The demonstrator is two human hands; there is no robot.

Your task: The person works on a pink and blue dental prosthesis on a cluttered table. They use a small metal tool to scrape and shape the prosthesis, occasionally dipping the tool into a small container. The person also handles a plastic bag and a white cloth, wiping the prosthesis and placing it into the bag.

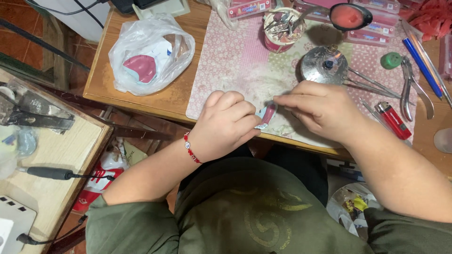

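Both hands meet at the near edge of the worktop [141, 101], over a pink patterned mat [235, 61]. The left hand [226, 123], a red bracelet [192, 148] at its wrist, pinches a small pinkish strip [267, 115] with pale blue beside it; the right hand [320, 109] touches the strip's upper end with its fingertips. Just beyond the right hand stands a shiny round metal base [324, 66]. A red lighter [393, 120] and pliers [414, 89] lie to the right, a white plastic bag [150, 51] well to the left

mat [235, 61]: pink floral patchwork | lighter [394, 121]: red | bracelet [190, 148]: red beads | shirt [245, 211]: olive, yellow swirl | pen [422, 68]: blue | cap [391, 60]: green
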